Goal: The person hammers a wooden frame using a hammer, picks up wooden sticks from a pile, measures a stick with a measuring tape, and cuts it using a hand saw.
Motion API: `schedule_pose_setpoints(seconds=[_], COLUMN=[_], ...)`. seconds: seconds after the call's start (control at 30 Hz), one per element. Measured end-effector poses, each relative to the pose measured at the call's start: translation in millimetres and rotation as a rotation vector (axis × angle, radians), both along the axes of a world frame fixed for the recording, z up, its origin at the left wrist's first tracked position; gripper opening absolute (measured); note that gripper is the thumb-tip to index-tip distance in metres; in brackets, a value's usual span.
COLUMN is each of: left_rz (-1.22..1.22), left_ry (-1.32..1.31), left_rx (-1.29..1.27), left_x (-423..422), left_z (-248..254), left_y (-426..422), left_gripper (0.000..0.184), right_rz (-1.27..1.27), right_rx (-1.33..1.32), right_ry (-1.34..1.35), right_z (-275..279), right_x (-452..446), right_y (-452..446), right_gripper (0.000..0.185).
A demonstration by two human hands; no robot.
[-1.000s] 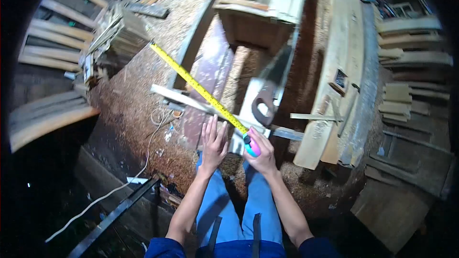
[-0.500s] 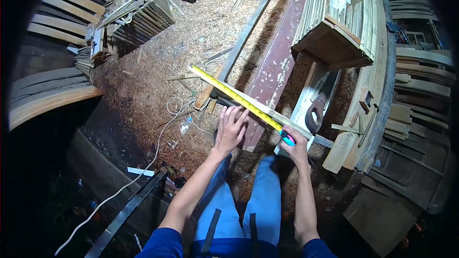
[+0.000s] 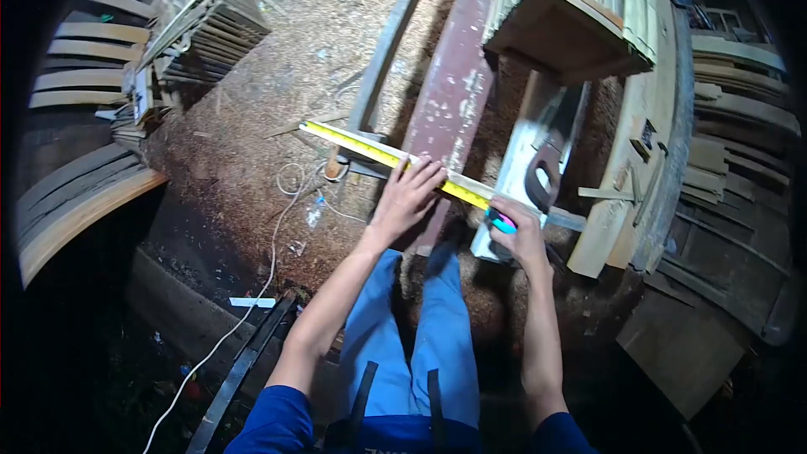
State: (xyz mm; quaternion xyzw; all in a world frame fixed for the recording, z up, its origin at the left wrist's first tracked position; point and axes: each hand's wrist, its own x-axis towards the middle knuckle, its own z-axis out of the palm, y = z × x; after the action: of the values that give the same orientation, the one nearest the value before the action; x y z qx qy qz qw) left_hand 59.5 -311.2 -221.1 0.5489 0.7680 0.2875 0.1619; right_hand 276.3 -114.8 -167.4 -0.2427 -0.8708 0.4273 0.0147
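A yellow tape measure blade [image 3: 361, 145] is drawn out along a narrow wooden strip [image 3: 481, 189], slanting from upper left to lower right. My left hand [image 3: 408, 199] lies over the blade and strip near their middle, fingers bent across both and pressing them together. Its thumb is mostly hidden. My right hand [image 3: 523, 231] is closed around the teal-and-black tape measure case [image 3: 502, 220] at the strip's right end. Beneath the strip passes a worn maroon beam [image 3: 450, 97]. A handsaw with a dark handle [image 3: 542, 178] rests on a pale board just beyond my right hand.
A stack of thin boards [image 3: 572, 21] stands at upper right beside a long plank [image 3: 618, 210]. Another slat stack [image 3: 214, 29] is at upper left. A white cord [image 3: 273, 256] runs over the shavings-covered floor, and a dark metal bar [image 3: 239, 370] lies at lower left.
My left hand has moved up onto the blade and strip, its fingers now crossing them. The tape and strip appear slightly lower and further left as the view shifts.
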Motion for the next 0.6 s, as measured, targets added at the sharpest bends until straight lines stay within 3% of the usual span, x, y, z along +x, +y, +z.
schedule_pose_setpoints(seconds=[0.07, 0.47, 0.6], left_rz=[0.024, 0.082, 0.053], left_ry=[0.018, 0.109, 0.005], left_rx=[0.055, 0.042, 0.037], left_x=[5.2, 9.8, 4.7], left_z=[-2.1, 2.0, 13.8], left_y=[7.6, 28.4, 34.9], left_gripper=[0.052, 0.056, 0.052], right_rz=[0.004, 0.044, 0.038], right_rx=[-0.026, -0.051, -0.011], right_ry=[-0.012, 0.032, 0.057], right_z=[-6.4, -2.4, -2.2], right_x=[3.2, 8.0, 6.4], right_y=[8.3, 31.5, 36.2], right_gripper=[0.053, 0.052, 0.051])
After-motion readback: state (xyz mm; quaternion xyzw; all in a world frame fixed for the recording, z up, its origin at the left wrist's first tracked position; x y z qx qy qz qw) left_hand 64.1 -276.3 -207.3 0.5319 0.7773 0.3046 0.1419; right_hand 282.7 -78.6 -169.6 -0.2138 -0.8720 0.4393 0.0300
